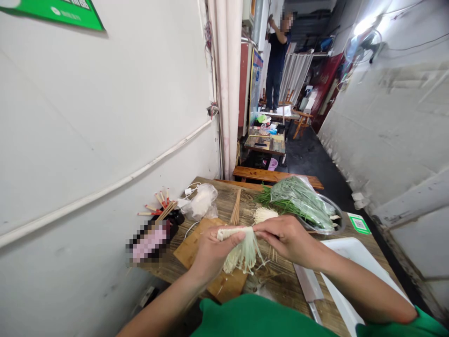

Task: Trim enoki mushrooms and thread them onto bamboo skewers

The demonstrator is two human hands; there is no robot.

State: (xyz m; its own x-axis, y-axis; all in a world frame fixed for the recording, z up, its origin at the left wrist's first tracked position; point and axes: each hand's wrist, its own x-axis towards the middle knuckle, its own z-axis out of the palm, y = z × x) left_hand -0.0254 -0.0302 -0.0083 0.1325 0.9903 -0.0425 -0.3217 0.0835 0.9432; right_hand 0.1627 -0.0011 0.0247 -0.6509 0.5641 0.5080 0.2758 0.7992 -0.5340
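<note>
My left hand point(210, 250) is closed around a bunch of enoki mushrooms point(231, 232), thumb pressed along it, above the wooden table. The fingers of my right hand point(286, 231) pinch the right end of this bunch. Whether a skewer is between them I cannot make out. Pale strands hang down below the hands. Under them more enoki point(233, 262) lies on a wooden cutting board point(228, 285). Beyond my right hand is another enoki clump point(264, 214). A bundle of thin bamboo skewers point(236, 206) lies on the table behind my hands.
A cleaver point(308, 283) lies right of the board, beside a white tray point(342, 245). Green vegetables under plastic point(298, 196) fill a bowl at the back right. A plastic bag point(203, 201) and red-tipped sticks point(163, 199) sit left. A person point(277, 56) stands far back.
</note>
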